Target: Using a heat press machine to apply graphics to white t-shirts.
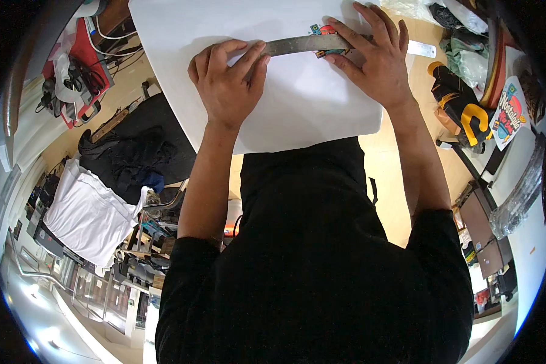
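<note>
A long metal ruler [297,45] lies crosswise over a white board with rounded corners [309,109]. My left hand [229,85] is closed on the ruler's left end, with thumb and forefinger pinching it. Toward the other end, my right hand [379,67] straddles and grips the ruler, thumb on the near side and forefinger on the far side, with the remaining fingers spread. The ruler's right tip sticks out past this hand. Beneath the ruler, beside my right thumb and forefinger, is a small colourful print [326,29], partly covered.
To the left, a white cloth [91,212] is draped near a black one [139,151], and a red tray [94,60] holds cables. On the right are a black-and-yellow bag [464,109], a printed sheet [509,115] and plastic bags [467,57].
</note>
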The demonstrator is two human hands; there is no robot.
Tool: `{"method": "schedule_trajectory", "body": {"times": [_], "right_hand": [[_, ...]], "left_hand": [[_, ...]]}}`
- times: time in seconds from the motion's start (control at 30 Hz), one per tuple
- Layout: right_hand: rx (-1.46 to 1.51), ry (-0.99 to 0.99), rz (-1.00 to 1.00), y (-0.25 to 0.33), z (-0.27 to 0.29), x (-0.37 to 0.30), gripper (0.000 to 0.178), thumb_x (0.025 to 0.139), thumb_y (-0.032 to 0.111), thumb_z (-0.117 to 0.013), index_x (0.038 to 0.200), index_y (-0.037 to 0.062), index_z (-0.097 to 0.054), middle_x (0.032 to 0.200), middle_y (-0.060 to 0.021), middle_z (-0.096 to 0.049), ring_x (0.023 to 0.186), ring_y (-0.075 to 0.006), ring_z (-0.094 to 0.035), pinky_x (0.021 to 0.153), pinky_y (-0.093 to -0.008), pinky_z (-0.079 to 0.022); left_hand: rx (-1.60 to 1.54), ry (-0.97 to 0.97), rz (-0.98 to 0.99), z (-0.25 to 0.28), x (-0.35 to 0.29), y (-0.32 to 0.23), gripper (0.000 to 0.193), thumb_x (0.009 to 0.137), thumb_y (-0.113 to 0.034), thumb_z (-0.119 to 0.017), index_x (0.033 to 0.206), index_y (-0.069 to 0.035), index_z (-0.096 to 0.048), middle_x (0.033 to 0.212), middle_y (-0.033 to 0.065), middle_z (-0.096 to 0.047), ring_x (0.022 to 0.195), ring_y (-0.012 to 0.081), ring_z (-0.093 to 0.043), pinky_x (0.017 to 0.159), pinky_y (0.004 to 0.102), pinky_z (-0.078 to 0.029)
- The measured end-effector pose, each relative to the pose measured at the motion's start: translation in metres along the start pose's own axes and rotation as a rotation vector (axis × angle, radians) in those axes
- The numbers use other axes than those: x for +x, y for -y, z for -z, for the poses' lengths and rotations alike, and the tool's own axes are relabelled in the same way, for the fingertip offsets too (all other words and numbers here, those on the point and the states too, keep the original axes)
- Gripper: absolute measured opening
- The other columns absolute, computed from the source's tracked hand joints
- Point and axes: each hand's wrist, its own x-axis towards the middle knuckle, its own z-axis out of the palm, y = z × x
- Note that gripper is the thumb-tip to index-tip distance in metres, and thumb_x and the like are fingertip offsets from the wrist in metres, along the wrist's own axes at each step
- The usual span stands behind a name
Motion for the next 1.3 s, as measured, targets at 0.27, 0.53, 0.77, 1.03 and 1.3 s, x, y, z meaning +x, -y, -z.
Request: {"method": "schedule_trajectory", "body": {"times": [0.27,0.53,0.77,1.03,1.3], "right_hand": [[0.000,0.002,-0.017,0.000,-0.002,-0.002,0.066,0.074,0.042,-0.081,0.136,0.0283,-0.062,0.152,-0.0134,-0.038,0.143,-0.0394,-0.032,0.113,-0.0699,-0.018],[-0.005,-0.006,-0.003,-0.003,-0.002,0.000,0.066,0.074,0.043,-0.081,0.136,0.0285,-0.063,0.151,-0.0128,-0.039,0.143,-0.0387,-0.032,0.113,-0.0695,-0.017],[0.029,0.017,-0.019,-0.003,-0.001,0.000,0.065,0.075,0.043,-0.081,0.136,0.0295,-0.062,0.153,-0.0121,-0.037,0.143,-0.0393,-0.031,0.113,-0.0710,-0.015],[0.203,-0.234,0.005,-0.027,0.002,-0.011,0.055,0.080,0.014,-0.070,0.134,0.0248,-0.065,0.144,-0.0080,-0.050,0.135,-0.0315,-0.043,0.115,-0.0575,-0.027],[-0.022,-0.024,-0.165,-0.076,0.009,-0.035,0.051,0.076,-0.004,-0.057,0.120,0.0198,-0.066,0.121,-0.0067,-0.065,0.119,-0.0274,-0.058,0.116,-0.0563,-0.030]], "left_hand": [[-0.035,-0.029,0.008,-0.003,0.000,0.001,0.022,0.079,-0.032,-0.081,0.101,-0.028,-0.081,0.102,-0.0094,-0.062,0.099,0.0184,-0.054,0.095,0.0392,-0.036],[-0.022,-0.025,0.001,-0.002,0.001,0.000,0.022,0.079,-0.032,-0.081,0.101,-0.027,-0.081,0.102,-0.0093,-0.062,0.099,0.0181,-0.053,0.095,0.0388,-0.035],[-0.020,-0.019,0.001,-0.002,0.001,0.001,0.023,0.079,-0.032,-0.081,0.102,-0.027,-0.081,0.103,-0.0093,-0.061,0.100,0.0184,-0.053,0.095,0.0392,-0.035],[-0.017,-0.021,0.001,-0.001,0.002,-0.002,0.021,0.080,-0.032,-0.081,0.101,-0.027,-0.081,0.103,-0.0086,-0.061,0.100,0.0191,-0.053,0.095,0.0389,-0.036],[0.005,0.037,0.024,0.005,0.006,-0.008,0.023,0.083,-0.033,-0.078,0.105,-0.027,-0.080,0.105,-0.0088,-0.061,0.105,0.0166,-0.052,0.097,0.0376,-0.036]]}}
